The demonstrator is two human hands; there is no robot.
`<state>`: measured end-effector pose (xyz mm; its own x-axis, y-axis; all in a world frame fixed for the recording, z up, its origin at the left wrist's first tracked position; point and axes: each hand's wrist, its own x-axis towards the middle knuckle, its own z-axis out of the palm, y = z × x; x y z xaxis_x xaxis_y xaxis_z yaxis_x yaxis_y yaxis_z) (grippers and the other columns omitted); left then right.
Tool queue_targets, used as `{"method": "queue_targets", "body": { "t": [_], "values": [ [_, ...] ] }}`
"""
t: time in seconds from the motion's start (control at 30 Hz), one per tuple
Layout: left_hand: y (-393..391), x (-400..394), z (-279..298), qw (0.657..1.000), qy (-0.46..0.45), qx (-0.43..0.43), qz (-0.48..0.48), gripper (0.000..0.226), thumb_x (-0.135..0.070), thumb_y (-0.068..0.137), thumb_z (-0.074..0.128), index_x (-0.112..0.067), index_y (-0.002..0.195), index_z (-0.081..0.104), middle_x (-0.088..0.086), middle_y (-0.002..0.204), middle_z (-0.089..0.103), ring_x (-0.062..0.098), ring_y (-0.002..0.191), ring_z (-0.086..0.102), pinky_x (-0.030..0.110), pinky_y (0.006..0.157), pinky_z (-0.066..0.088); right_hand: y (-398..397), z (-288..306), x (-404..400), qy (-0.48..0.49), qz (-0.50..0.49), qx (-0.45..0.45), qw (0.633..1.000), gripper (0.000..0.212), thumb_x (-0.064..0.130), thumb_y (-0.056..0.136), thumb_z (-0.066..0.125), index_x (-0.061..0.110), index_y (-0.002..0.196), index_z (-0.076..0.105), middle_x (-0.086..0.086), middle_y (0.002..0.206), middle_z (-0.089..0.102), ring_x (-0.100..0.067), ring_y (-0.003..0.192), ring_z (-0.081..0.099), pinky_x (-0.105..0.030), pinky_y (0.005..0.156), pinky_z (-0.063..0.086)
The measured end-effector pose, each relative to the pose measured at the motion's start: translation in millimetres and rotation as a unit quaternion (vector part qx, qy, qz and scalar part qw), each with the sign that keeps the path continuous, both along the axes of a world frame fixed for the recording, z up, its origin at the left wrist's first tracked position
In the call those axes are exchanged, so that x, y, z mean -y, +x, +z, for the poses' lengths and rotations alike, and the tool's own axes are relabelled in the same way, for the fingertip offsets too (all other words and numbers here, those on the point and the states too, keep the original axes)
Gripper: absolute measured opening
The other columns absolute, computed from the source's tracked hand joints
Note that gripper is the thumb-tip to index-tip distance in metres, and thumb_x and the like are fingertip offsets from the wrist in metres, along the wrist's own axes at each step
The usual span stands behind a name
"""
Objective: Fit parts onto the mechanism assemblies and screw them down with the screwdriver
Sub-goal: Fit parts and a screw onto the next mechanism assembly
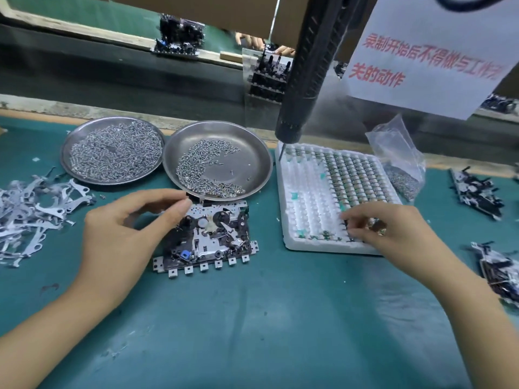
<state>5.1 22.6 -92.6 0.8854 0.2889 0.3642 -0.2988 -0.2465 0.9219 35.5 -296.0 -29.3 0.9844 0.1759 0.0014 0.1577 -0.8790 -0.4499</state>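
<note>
A black and silver mechanism assembly (213, 234) lies flat on the green mat in the middle. My left hand (126, 228) rests at its left edge, with thumb and forefinger curved over its top left corner; whether they pinch anything I cannot tell. My right hand (387, 231) reaches into the near right part of the white foam tray (303, 203) and pinches a small part (376, 224) from its rows. The black electric screwdriver (306, 68) hangs above the tray's far left corner, its bit pointing down; neither hand touches it.
Two round steel dishes hold small screws, one at the left (112, 150) and one behind the assembly (219, 161). A heap of flat metal levers (33, 209) lies far left. More assemblies (477, 192) and a plastic bag (398, 158) sit at the right. A paper notice (429, 51) hangs above.
</note>
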Motion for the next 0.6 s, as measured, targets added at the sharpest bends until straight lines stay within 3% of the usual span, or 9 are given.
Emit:
{"method": "queue_targets", "body": {
  "t": [0.07, 0.17, 0.27, 0.43, 0.5, 0.6],
  "values": [
    [0.4, -0.6, -0.9, 1.0, -0.004, -0.002, 0.001, 0.017, -0.026, 0.073, 0.075, -0.037, 0.086, 0.074, -0.016, 0.084, 0.073, 0.004, 0.075, 0.066, 0.021, 0.08, 0.054, -1.4, -2.6, -2.4, -0.047, 0.022, 0.028, 0.998, 0.032, -0.006, 0.082, 0.066, 0.017, 0.104, 0.071, 0.009, 0.08, 0.063, -0.01, 0.075, 0.057, -0.015, 0.072, 0.044],
    [0.3, -0.6, -1.4, 1.0, 0.007, -0.002, -0.004, 0.02, -0.026, 0.073, 0.075, -0.038, 0.088, 0.073, -0.016, 0.086, 0.073, 0.006, 0.076, 0.066, 0.02, 0.082, 0.053, -6.6, -6.0, -8.5, -0.131, 0.042, 0.052, 0.989, 0.037, -0.006, 0.087, 0.057, 0.015, 0.116, 0.066, 0.003, 0.091, 0.059, -0.021, 0.092, 0.057, -0.038, 0.077, 0.048],
    [0.0, 0.2, -1.4, 1.0, 0.017, 0.004, -0.012, 0.023, -0.029, 0.072, 0.075, -0.046, 0.087, 0.073, -0.018, 0.087, 0.072, 0.006, 0.079, 0.066, 0.018, 0.084, 0.051, -9.1, -7.1, -14.6, -0.212, 0.034, 0.058, 0.975, 0.052, -0.01, 0.08, 0.051, 0.017, 0.123, 0.059, -0.002, 0.106, 0.061, -0.025, 0.105, 0.055, -0.037, 0.071, 0.047],
    [-1.4, 1.3, -1.7, 0.999, 0.035, 0.018, -0.022, 0.021, -0.033, 0.073, 0.072, -0.047, 0.089, 0.072, -0.018, 0.087, 0.072, 0.007, 0.081, 0.065, 0.018, 0.084, 0.05, -9.4, -9.9, -13.1, -0.224, 0.029, 0.07, 0.972, 0.052, -0.017, 0.072, 0.048, 0.008, 0.116, 0.059, -0.007, 0.106, 0.06, -0.03, 0.099, 0.058, -0.037, 0.069, 0.046],
    [-1.4, 2.5, -1.4, 0.999, 0.041, 0.024, -0.026, 0.018, -0.031, 0.074, 0.072, -0.042, 0.089, 0.073, -0.019, 0.088, 0.071, 0.005, 0.081, 0.065, 0.017, 0.084, 0.048, -10.0, -9.8, -12.1, -0.147, 0.022, 0.116, 0.982, 0.036, -0.019, 0.077, 0.055, 0.004, 0.102, 0.066, -0.009, 0.097, 0.061, -0.032, 0.088, 0.061, -0.033, 0.069, 0.045],
    [-2.1, 6.2, -0.5, 0.997, 0.054, 0.034, -0.036, 0.018, -0.027, 0.074, 0.072, -0.035, 0.09, 0.072, -0.018, 0.089, 0.071, 0.001, 0.08, 0.064, 0.014, 0.082, 0.047, -12.4, -4.5, -27.7, 0.119, 0.0, 0.119, 0.986, 0.027, -0.014, 0.083, 0.059, 0.011, 0.081, 0.069, -0.003, 0.086, 0.062, -0.016, 0.074, 0.066, -0.013, 0.065, 0.049]
  ]
}}
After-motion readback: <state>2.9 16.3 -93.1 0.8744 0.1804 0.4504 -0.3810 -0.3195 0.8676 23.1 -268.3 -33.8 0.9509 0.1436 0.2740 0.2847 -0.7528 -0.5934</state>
